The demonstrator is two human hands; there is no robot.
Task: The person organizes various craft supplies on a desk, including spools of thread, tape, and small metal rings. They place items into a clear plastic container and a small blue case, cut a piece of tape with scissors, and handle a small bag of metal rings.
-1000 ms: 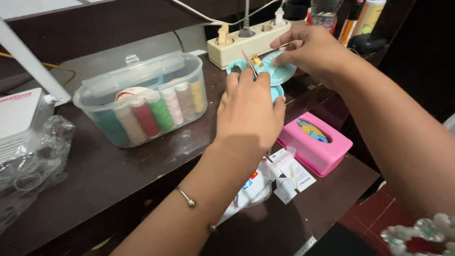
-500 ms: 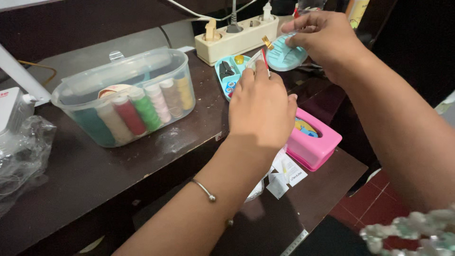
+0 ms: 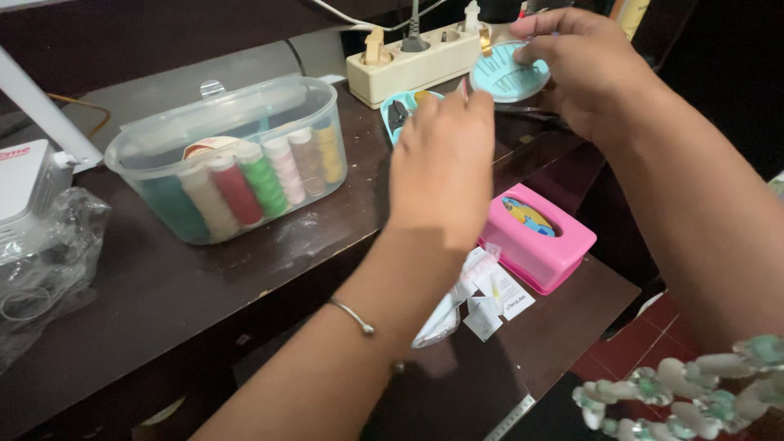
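Paper packets (image 3: pixel 490 296) lay nearest on the lower ledge beside a pink box (image 3: pixel 539 237), while above them the left hand (image 3: pixel 441 167) pinched a thin red-tipped item (image 3: pixel 464 88), too blurred to identify, over an open teal case (image 3: pixel 402 114). Farther back, the right hand (image 3: pixel 584 69) gripped the round teal lid (image 3: pixel 505 77). With that case open, sorting looked midway; a thread box (image 3: pixel 237 159) sat untouched.

Room dim, dark at top and right. Soft light from above left. Shiny glare on clear thread box (image 3: pixel 233 159) lid and plastic bag (image 3: pixel 41 261). Left hand (image 3: pixel 441 163) blurry. Bead string (image 3: pixel 694 392) up close, out of focus.
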